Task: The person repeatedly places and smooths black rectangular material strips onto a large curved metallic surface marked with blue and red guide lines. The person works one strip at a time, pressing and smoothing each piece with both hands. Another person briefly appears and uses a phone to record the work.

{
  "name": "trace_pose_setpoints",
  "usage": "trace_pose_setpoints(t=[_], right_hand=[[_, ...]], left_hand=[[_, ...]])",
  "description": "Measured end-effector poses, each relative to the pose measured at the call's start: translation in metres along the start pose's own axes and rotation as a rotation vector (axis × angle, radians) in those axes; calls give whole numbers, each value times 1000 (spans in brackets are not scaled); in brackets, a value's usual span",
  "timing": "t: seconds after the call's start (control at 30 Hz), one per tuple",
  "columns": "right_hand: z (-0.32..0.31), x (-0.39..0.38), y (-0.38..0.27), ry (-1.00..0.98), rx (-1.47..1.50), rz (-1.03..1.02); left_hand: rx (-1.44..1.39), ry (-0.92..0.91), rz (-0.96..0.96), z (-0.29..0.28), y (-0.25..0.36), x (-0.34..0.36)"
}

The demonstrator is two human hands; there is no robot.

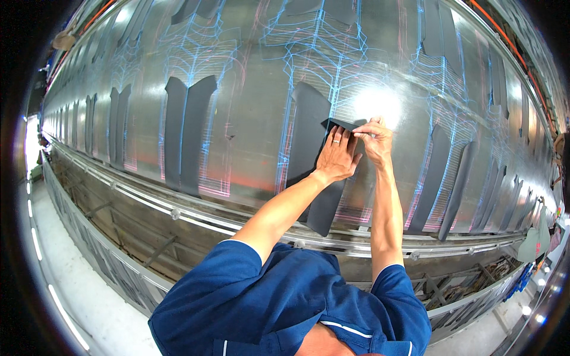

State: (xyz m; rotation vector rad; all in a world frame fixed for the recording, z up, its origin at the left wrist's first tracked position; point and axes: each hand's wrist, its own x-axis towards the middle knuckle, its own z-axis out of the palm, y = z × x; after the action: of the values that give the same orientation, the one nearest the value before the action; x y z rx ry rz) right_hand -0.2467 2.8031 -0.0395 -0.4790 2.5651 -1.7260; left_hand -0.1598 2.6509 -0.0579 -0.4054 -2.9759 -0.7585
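Note:
A long dark grey cut fabric panel (328,207) lies partly over the near edge of the metal table (255,136), its upper end lifted and folded. My left hand (339,155) rests on this panel with its fingers stretched out, a ring on one finger. Close by on the right, my right hand (377,141) pinches the panel's upper corner between thumb and fingers. A second dark grey fabric panel (309,127) lies flat just left of my left hand. Blue and pink outlines are drawn on the metal around both panels.
More dark panels lie in pairs along the table, such as a left pair (199,130) and a right panel (432,172). A metal rail (196,216) runs along the near edge. Grey-green cloth (531,243) hangs at the far right. Orange lines run along the far side.

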Motion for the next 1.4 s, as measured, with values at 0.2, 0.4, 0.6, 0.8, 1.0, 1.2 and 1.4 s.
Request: trace_pose_setpoints(t=[0.2, 0.4, 0.6, 0.8, 1.0, 1.2, 1.4], right_hand=[[-8, -1, -5, -90, 46, -23], [-21, -4, 8, -189, 189, 69], [-2, 23, 26, 123, 296, 391], [8, 61, 23, 107, -61, 404], [9, 66, 24, 113, -283, 408], [8, 68, 21, 126, -291, 430], [7, 66, 22, 152, -290, 404]], left_hand=[[-5, -52, -55, 1, -1, -3], [-14, 38, 3, 0, -4, -9], [12, 49, 18, -7, 0, -5], [0, -26, -31, -9, 2, 3], [-7, -30, -38, -11, 4, 10], [12, 34, -68, -7, -11, 35], [39, 28, -92, -1, -15, 41]])
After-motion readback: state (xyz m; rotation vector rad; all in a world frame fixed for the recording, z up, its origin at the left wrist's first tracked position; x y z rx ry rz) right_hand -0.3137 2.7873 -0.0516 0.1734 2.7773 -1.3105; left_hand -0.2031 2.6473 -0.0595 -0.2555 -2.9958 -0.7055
